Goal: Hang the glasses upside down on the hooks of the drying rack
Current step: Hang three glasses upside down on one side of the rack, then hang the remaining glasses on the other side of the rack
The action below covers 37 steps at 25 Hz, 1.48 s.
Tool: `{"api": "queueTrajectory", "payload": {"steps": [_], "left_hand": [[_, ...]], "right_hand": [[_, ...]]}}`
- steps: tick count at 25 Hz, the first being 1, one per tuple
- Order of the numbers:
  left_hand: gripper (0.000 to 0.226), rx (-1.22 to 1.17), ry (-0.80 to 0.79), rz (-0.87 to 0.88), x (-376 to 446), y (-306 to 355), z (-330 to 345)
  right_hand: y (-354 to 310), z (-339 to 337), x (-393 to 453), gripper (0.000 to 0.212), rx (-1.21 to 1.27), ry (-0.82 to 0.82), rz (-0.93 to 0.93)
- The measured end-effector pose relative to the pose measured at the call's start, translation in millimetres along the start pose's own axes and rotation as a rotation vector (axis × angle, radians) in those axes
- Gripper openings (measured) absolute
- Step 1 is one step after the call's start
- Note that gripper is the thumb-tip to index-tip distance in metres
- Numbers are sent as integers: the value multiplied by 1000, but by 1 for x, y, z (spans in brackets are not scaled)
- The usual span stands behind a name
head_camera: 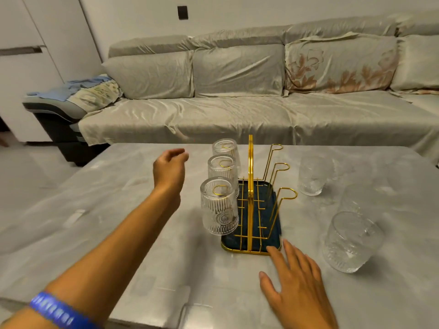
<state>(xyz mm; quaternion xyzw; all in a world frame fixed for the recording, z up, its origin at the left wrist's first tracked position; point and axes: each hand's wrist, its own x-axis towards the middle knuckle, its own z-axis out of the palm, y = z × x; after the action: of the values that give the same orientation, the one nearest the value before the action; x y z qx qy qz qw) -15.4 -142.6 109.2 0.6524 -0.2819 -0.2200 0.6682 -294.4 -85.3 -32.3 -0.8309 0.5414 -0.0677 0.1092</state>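
A gold wire drying rack (pixel 250 186) with a dark tray stands mid-table. Three clear ribbed glasses hang upside down on its left hooks: near (pixel 219 206), middle (pixel 222 172), far (pixel 224 148). The three right hooks (pixel 286 193) are bare. Right of the rack three glasses stand on the table: a far one (pixel 311 175), a blurred middle one (pixel 356 198), a near one (pixel 351 242). My left hand (pixel 169 168) hovers left of the hung glasses, fingers loosely curled, holding nothing. My right hand (pixel 297 279) lies spread with fingertips at the tray's front right corner.
The grey marble-look table (pixel 118 210) reaches to a long sofa (pixel 237 103) behind it, draped in pale fabric. A dark stool with folded cloths (pixel 71 98) sits at the sofa's left end. A blue band is on my left wrist.
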Motion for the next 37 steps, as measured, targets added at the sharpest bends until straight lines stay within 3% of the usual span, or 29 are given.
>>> {"api": "queueTrajectory", "payload": {"steps": [2,4,6,8,13,16,18,19,22,25,31,34,37], "left_hand": [[17,144,-39,-85,-35,-37,-40],[19,416,-233,-77,-68,-71,-65],[32,659,-454,59,-91,-94,-69],[48,751,-569,188,-105,-103,-56],[60,1071,-552,352,-133,-126,-21],[68,1151,-570,395,-138,-142,-25],[77,1164,-575,408,-137,-145,-26],[81,1175,-572,414,-137,-145,-25],[86,1212,-577,401,-141,-143,-22],[90,1230,-566,386,-146,-142,-26],[79,1240,-600,389,-150,-144,-32],[78,1246,-613,401,-149,-145,-32],[84,1261,-622,401,-149,-144,-33]], "right_hand": [[0,2,-4,66,31,66,2],[-2,-1,-10,65,54,93,-8],[-2,-1,-13,64,83,125,-13],[-1,0,-14,62,97,139,-29],[-5,-6,-20,54,153,215,-88],[1,-17,-36,44,595,650,54],[22,-22,-46,62,853,938,311],[35,-25,-48,72,894,961,416],[67,-31,-38,95,901,689,511],[78,-38,-20,91,868,544,461],[84,-64,-21,75,944,531,256],[78,-121,-21,69,999,570,57],[62,-182,-13,63,1008,653,-30]]}}
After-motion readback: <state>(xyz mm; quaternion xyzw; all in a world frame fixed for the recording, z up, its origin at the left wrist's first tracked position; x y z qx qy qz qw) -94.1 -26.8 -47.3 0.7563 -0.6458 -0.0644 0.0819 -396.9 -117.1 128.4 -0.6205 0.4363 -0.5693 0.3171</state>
